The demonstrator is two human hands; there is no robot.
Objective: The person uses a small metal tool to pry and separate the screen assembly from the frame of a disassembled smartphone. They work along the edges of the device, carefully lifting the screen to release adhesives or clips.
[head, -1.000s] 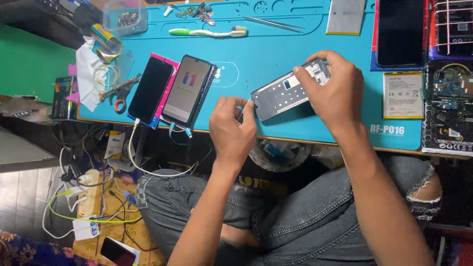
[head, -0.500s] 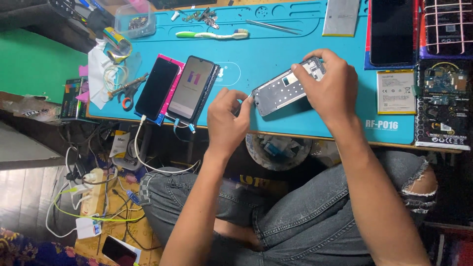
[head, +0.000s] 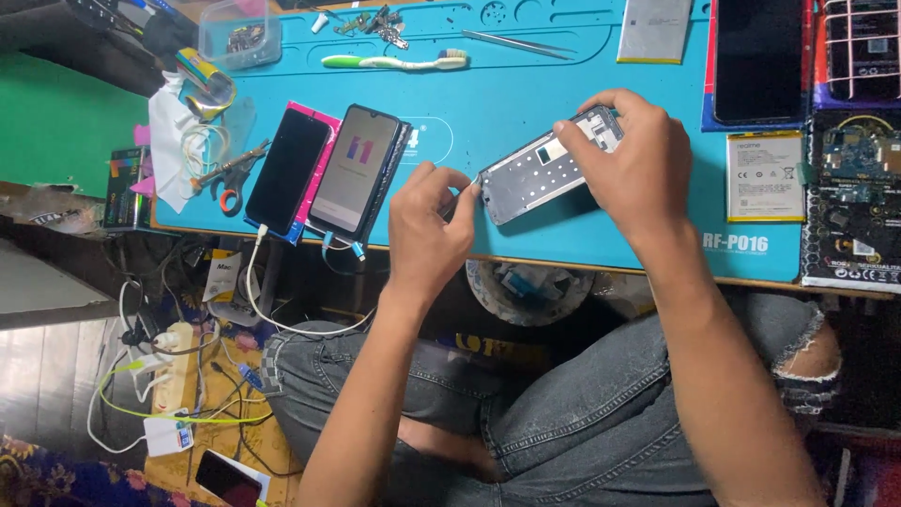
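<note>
one head camera looks steeply down, close over the blue mat (head: 526, 103).

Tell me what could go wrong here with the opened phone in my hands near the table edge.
The opened phone frame is lifted off the blue mat, gripped by the right hand at its top while the left hand works at its lower end; a slip might drop it past the nearby edge. Prying there could bend the frame. Loose small parts could scatter if bumped.

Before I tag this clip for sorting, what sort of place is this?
Most likely a phone repair bench. Both hands hold an opened phone frame over a blue repair mat, with tweezers, a loose battery and a bare circuit board around it.
</note>
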